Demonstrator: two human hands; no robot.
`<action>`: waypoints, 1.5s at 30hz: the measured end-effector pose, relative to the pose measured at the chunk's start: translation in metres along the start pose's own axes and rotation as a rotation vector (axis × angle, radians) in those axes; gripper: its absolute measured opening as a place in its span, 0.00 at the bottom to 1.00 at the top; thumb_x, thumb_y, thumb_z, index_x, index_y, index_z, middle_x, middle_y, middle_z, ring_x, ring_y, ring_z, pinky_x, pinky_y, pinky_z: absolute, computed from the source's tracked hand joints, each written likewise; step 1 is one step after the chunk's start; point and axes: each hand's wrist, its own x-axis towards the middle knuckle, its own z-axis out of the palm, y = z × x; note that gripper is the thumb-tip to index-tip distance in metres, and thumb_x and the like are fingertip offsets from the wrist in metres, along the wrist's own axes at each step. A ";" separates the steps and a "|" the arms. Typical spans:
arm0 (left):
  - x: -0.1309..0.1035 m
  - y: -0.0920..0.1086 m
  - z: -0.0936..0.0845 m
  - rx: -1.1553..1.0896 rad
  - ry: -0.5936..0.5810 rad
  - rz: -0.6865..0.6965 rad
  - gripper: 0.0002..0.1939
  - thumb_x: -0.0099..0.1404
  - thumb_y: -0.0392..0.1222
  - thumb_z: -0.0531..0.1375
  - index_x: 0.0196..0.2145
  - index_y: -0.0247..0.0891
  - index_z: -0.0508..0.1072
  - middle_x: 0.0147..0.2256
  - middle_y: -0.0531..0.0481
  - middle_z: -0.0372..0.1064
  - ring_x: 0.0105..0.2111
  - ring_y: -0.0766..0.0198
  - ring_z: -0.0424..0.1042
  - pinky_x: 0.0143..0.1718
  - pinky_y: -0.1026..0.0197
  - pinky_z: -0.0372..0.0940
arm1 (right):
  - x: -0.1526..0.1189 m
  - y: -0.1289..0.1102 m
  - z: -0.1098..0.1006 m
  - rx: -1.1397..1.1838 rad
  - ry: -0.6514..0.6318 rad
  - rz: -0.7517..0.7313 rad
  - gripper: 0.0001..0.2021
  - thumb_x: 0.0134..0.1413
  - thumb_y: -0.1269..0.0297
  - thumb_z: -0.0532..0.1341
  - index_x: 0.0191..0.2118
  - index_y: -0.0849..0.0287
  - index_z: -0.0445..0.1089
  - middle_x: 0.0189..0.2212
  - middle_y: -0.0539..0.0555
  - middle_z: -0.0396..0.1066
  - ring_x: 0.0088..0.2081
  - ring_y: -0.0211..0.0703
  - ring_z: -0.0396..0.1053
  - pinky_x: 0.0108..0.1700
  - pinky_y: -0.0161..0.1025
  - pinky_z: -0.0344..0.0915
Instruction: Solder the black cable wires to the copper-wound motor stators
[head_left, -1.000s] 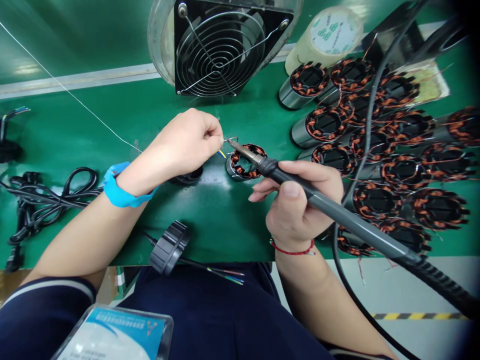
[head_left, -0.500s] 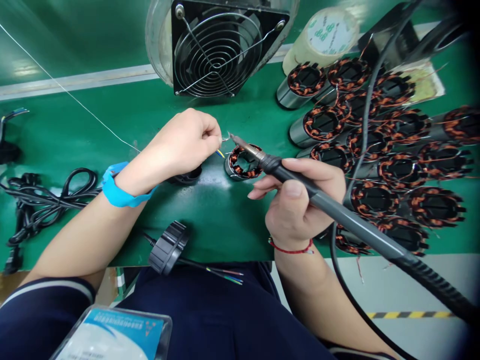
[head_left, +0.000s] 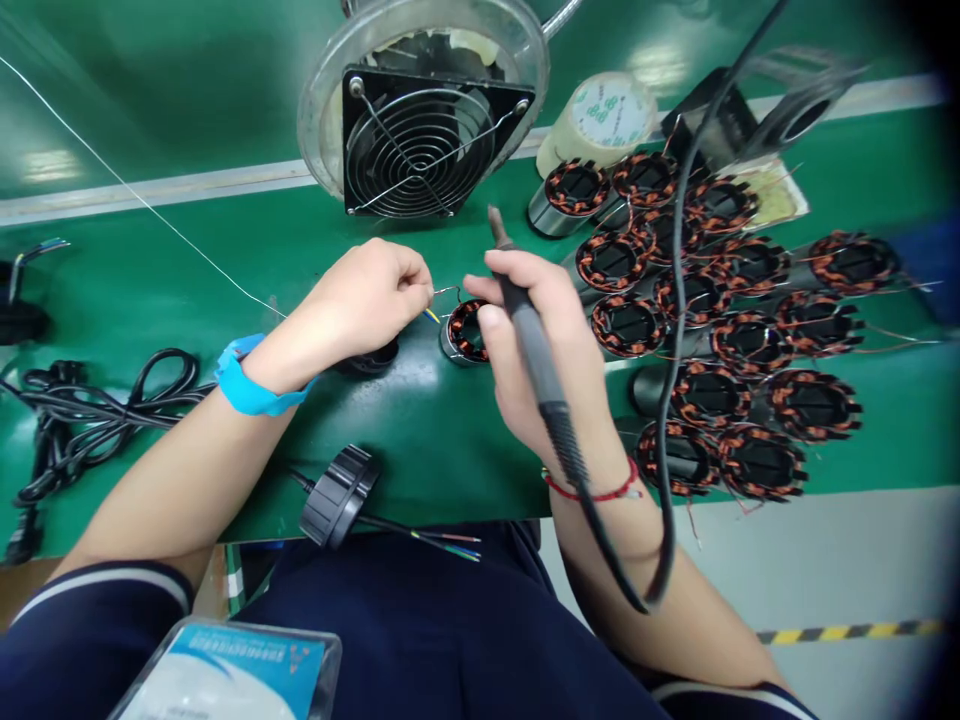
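Observation:
My right hand (head_left: 544, 345) grips a soldering iron (head_left: 529, 335), its tip pointing up toward the fan and apart from the wires. Close by, my left hand (head_left: 379, 300) is closed in a pinch on thin wires (head_left: 444, 291); a yellow and blue wire end (head_left: 431, 316) shows below its fingertips. Just right of these fingers a motor stator (head_left: 465, 332) with copper windings stands on the green bench, partly hidden by my right hand. A black round part (head_left: 367, 360) sits beneath my left wrist, mostly covered.
Several wound stators (head_left: 705, 395) stand grouped at the right, with the iron's cable (head_left: 677, 260) hanging before them. A fan (head_left: 420, 150) and a tape roll (head_left: 600, 120) are at the back. A black cap with wires (head_left: 341, 497) lies at the front edge, coiled black cables (head_left: 112, 410) at the left.
The soldering iron's tip has lifted away from the wires and swung upward, and my right hand has turned with it. My left hand keeps its pinch. The view has shifted slightly.

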 end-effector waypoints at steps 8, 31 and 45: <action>-0.003 0.002 -0.002 0.003 -0.007 -0.020 0.08 0.59 0.34 0.56 0.23 0.35 0.72 0.22 0.52 0.64 0.24 0.67 0.59 0.30 0.60 0.56 | -0.004 0.017 0.019 -0.086 0.029 0.007 0.24 0.59 0.68 0.57 0.60 0.48 0.58 0.54 0.54 0.69 0.56 0.52 0.68 0.60 0.59 0.65; -0.012 -0.001 -0.008 -0.084 -0.014 0.077 0.08 0.58 0.32 0.54 0.22 0.37 0.66 0.21 0.55 0.62 0.23 0.67 0.58 0.27 0.61 0.52 | 0.005 0.010 0.025 -0.215 0.064 -0.194 0.21 0.55 0.72 0.59 0.54 0.48 0.61 0.37 0.48 0.77 0.43 0.48 0.72 0.50 0.50 0.63; -0.021 0.003 -0.025 -0.032 0.076 0.189 0.10 0.64 0.40 0.56 0.34 0.36 0.77 0.31 0.50 0.74 0.31 0.63 0.68 0.35 0.60 0.60 | 0.007 0.010 0.028 -0.122 0.094 -0.138 0.22 0.56 0.71 0.57 0.55 0.47 0.59 0.37 0.48 0.75 0.42 0.47 0.71 0.51 0.50 0.65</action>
